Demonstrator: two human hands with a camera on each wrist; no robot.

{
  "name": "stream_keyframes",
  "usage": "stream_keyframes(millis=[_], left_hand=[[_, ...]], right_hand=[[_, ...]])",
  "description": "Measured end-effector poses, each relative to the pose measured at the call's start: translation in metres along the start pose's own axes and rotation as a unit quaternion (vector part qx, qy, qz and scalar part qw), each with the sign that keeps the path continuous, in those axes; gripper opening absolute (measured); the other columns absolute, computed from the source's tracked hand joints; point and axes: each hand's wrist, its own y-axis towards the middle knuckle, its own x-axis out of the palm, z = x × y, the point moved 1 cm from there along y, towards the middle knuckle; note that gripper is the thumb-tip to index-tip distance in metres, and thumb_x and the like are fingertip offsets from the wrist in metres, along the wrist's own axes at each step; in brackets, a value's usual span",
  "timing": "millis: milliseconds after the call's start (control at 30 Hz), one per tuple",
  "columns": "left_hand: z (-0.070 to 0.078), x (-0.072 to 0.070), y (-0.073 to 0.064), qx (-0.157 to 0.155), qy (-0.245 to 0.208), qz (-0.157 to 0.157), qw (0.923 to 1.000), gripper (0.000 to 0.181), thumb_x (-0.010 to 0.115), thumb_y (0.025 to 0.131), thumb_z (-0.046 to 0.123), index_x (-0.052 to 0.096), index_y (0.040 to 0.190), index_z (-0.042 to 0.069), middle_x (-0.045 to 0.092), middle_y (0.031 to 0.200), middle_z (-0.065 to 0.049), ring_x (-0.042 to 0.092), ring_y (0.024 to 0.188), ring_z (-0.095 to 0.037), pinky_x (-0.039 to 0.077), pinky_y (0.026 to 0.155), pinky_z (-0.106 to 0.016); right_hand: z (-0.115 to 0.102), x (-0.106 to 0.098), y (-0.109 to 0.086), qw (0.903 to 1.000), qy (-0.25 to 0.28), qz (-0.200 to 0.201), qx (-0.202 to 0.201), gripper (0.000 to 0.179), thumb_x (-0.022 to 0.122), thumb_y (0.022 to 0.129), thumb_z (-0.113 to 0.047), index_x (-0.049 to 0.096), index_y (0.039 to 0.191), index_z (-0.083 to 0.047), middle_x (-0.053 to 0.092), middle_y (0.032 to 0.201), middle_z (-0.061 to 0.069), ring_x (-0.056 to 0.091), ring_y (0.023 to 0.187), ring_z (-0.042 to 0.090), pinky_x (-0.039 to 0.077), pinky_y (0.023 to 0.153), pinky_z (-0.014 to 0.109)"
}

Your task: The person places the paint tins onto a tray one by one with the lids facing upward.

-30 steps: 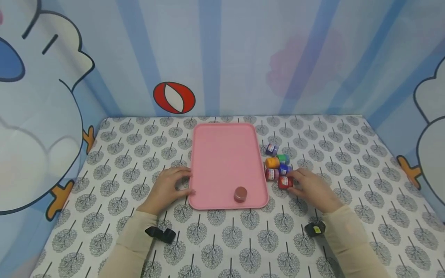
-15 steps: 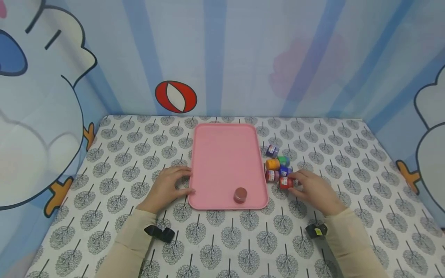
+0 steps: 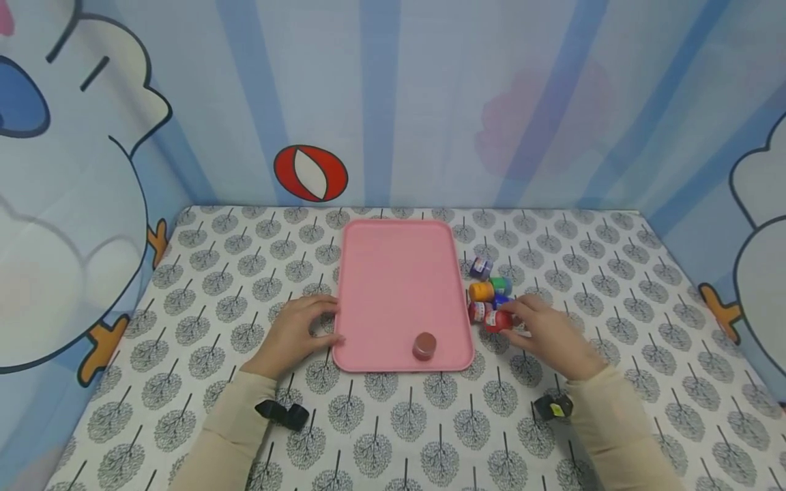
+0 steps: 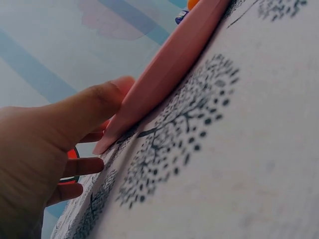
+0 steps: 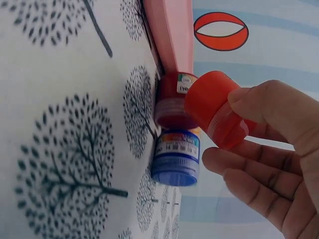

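My right hand [image 3: 552, 334] pinches a small red paint jar [image 5: 209, 102] between thumb and fingers, tilted in the right wrist view. It overlaps a dark red jar [image 5: 172, 112], while a blue jar [image 5: 175, 160] stands close below. At the left side of a pink tray [image 3: 399, 273], my left hand [image 3: 295, 334] rests against the rim. Its thumb touches the rim and the other fingers are spread loosely, as the left wrist view shows. Near the tray's front right corner stands a brownish-red jar [image 3: 424, 345].
Beside the tray's right edge are an orange jar [image 3: 481, 292], a green jar [image 3: 500, 286] and a purple jar [image 3: 481, 267]. A tree-patterned cloth [image 3: 381, 436] covers the table. Behind it hangs a blue striped backdrop [image 3: 430, 102] with cartoon figures.
My right hand has shifted slightly left with the red jar, which now overlaps the dark red jar in the head view. The left hand stays at the tray.
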Motion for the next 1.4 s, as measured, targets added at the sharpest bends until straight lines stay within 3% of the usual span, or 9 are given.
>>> stream_keyframes(millis=[400,833,1267,1400], left_hand=[[-0.003,0.002,0.0,0.01,0.005,-0.002,0.9999,0.054,0.079,0.075,0.039,0.064,0.119,0.012,0.059,0.135,-0.007,0.051,0.129,-0.03,0.032,0.114,-0.052],[-0.004,0.003,-0.001,0.001,0.0,-0.006,1.0,0.053,0.078,0.076,0.04,0.063,0.119,0.013,0.058,0.136,-0.005,0.049,0.131,-0.029,0.029,0.116,-0.051],[-0.005,0.004,-0.001,0.012,0.003,0.004,0.9999,0.052,0.079,0.075,0.039,0.064,0.118,0.013,0.059,0.135,-0.005,0.05,0.129,-0.029,0.032,0.114,-0.052],[-0.005,0.004,-0.001,0.013,0.005,0.004,0.9999,0.052,0.079,0.075,0.039,0.064,0.118,0.013,0.059,0.135,-0.005,0.051,0.129,-0.028,0.032,0.114,-0.052]], right_hand=[[-0.011,0.008,0.011,0.9989,-0.001,0.026,-0.04,0.035,0.078,0.079,-0.019,0.067,0.109,-0.004,0.062,0.095,0.004,0.062,0.081,0.014,0.058,0.072,0.032],[-0.023,0.012,0.025,0.9988,0.014,-0.006,-0.046,0.039,0.078,0.078,-0.02,0.066,0.111,-0.004,0.064,0.107,0.007,0.066,0.093,0.02,0.058,0.084,0.036],[-0.036,0.017,0.036,0.9967,-0.001,-0.001,-0.081,0.04,0.079,0.077,-0.02,0.066,0.11,-0.004,0.064,0.1,0.006,0.064,0.084,0.015,0.059,0.074,0.029],[-0.04,0.019,0.039,0.9967,-0.002,-0.008,-0.081,0.038,0.078,0.077,-0.02,0.067,0.11,-0.006,0.065,0.104,0.005,0.065,0.088,0.015,0.059,0.078,0.029]])
